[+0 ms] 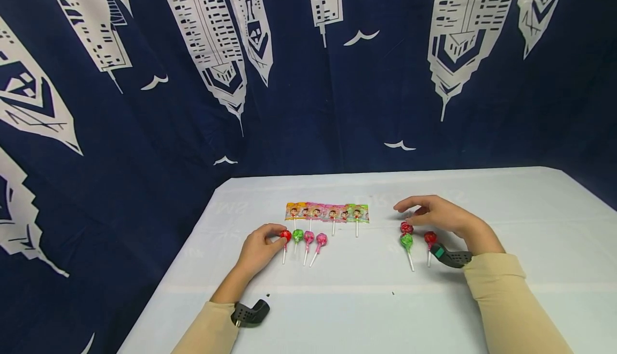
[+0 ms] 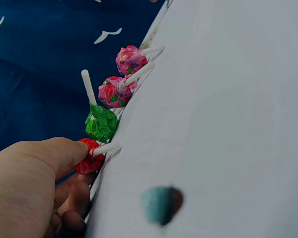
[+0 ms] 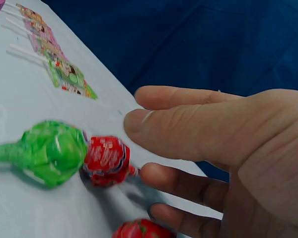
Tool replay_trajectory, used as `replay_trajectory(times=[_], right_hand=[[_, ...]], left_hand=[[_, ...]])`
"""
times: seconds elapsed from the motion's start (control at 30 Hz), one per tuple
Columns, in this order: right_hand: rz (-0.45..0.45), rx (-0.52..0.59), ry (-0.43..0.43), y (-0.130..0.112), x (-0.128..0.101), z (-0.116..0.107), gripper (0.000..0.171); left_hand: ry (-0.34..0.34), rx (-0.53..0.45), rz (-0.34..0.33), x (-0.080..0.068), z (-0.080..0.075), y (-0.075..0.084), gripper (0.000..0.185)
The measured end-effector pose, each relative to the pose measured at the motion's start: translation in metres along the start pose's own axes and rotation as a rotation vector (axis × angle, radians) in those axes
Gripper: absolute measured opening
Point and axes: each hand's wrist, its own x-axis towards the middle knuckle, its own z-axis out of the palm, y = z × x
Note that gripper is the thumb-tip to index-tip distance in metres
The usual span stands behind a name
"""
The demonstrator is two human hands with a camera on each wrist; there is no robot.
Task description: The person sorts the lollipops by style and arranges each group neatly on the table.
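At the left end of a short row, my left hand (image 1: 259,250) pinches the wrapped head of a red lollipop (image 1: 286,234) between thumb and fingers, its white stick pointing toward me. Beside it lie a green lollipop (image 2: 102,123) and two pink ones, the nearer pink lollipop (image 1: 308,237) and the outer pink lollipop (image 1: 321,239). Over the right group, my right hand (image 1: 441,216) hovers with thumb and fingers spread, holding nothing. Just under its fingertips sits a red lollipop (image 3: 107,159), against a green lollipop (image 3: 52,152). Another red lollipop (image 1: 430,237) lies near the wrist.
Behind the left row, several flat-wrapped lollipops (image 1: 332,213) in orange, pink and green lie side by side. The white table (image 1: 337,311) carries a few dark specks. A navy cloth (image 1: 308,113) with white building prints hangs along the far edge.
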Motion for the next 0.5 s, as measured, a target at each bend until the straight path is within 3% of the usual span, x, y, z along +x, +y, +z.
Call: replay_trajectory(times=[0.5], right_hand=[[0.018, 0.044, -0.089, 0.014, 0.002, 0.006, 0.038]], left_hand=[[0.001, 0.004, 0.006, 0.000, 0.000, -0.001, 0.023]])
